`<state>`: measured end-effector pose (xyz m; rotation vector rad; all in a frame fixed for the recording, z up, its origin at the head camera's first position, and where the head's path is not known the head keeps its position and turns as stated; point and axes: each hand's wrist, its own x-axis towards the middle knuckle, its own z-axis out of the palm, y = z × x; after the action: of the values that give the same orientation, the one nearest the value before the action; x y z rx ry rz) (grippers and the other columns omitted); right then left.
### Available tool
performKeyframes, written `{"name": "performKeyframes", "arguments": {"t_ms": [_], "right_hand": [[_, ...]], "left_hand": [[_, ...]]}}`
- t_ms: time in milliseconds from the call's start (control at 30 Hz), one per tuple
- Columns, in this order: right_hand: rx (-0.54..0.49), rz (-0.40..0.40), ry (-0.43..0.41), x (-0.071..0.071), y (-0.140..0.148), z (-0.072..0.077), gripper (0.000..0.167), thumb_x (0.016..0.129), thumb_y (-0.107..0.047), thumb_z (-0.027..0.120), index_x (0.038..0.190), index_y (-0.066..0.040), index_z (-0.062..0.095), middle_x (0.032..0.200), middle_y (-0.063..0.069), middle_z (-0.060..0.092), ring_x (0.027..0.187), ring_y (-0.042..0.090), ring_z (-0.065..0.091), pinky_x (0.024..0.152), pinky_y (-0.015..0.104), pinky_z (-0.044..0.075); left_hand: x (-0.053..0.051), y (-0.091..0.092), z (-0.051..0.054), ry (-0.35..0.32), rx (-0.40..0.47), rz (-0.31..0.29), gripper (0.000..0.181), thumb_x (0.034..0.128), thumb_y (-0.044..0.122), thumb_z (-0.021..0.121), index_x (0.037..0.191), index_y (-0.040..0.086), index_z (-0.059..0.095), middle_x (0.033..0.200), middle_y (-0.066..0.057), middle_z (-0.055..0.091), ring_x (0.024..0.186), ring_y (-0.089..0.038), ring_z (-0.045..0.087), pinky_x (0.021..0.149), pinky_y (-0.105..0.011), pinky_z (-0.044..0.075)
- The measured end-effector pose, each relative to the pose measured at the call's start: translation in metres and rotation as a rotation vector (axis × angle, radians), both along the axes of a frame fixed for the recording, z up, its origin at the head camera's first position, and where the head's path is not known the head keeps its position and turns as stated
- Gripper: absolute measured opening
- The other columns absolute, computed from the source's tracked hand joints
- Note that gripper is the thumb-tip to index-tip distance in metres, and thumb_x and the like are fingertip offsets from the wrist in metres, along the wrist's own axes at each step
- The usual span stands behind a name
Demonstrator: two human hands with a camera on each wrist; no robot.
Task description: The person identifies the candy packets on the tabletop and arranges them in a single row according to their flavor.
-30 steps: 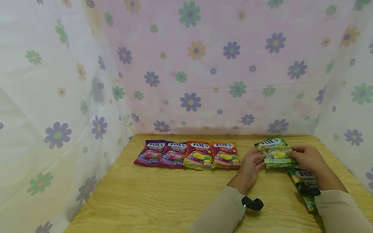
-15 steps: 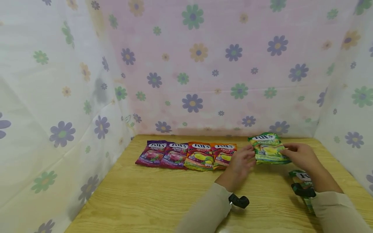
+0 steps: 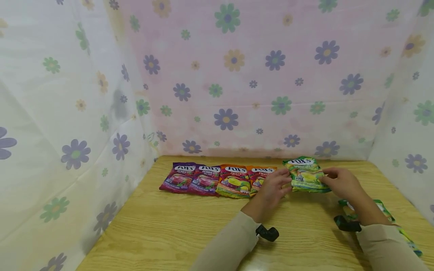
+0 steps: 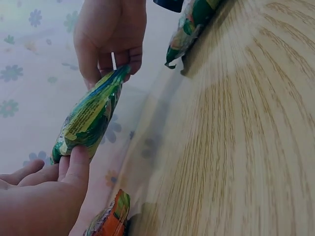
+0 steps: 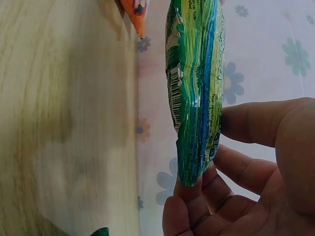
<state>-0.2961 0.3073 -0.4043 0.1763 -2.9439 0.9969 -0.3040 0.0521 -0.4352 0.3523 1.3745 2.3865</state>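
Note:
A green Fox's candy bag (image 3: 306,175) is held just above the table, to the right of the row of other bags. My right hand (image 3: 342,183) pinches its right edge, thumb on the printed front and fingers behind, as the right wrist view shows on the bag (image 5: 197,98). At the bag's left edge, my left hand (image 3: 271,190) pinches a corner; in the left wrist view the left hand (image 4: 49,196) has its fingertips on the bag's end (image 4: 91,115). More green candy bag (image 3: 383,209) lies on the table, partly hidden under my right forearm.
Two purple Berries bags (image 3: 179,178) and two orange-red Fruits bags (image 3: 233,182) lie side by side along the back of the wooden table (image 3: 162,226). My left hand partly covers the rightmost one. Flower-patterned cloth (image 3: 251,131) walls the table's back and sides.
Both hands have moved left with the green bag, bringing it closer to the orange-red bags. More of the green bags under the right forearm has come into sight.

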Motion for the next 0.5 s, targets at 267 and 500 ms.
{"name": "performKeyframes", "arguments": {"t_ms": [267,500], "right_hand": [[0.003,0.015,-0.009,-0.002,-0.004,-0.008,0.060,0.105,-0.037,0.058,0.142,0.010,0.053,0.129,0.035,0.060,0.111,0.050,0.061,0.079,0.052,0.056],[0.028,0.014,-0.004,-0.006,-0.008,-0.014,0.056,0.104,-0.032,0.060,0.140,0.011,0.054,0.126,0.034,0.063,0.110,0.049,0.062,0.080,0.053,0.056]], "left_hand": [[-0.002,-0.005,-0.005,-0.002,-0.018,0.005,0.058,0.1010,0.010,0.054,0.155,-0.003,0.039,0.162,-0.021,0.038,0.148,-0.037,0.040,0.123,-0.058,0.032],[-0.001,-0.008,-0.005,0.013,-0.042,0.019,0.059,0.1003,0.010,0.055,0.155,-0.005,0.038,0.162,-0.023,0.036,0.148,-0.039,0.040,0.122,-0.060,0.031]]}}
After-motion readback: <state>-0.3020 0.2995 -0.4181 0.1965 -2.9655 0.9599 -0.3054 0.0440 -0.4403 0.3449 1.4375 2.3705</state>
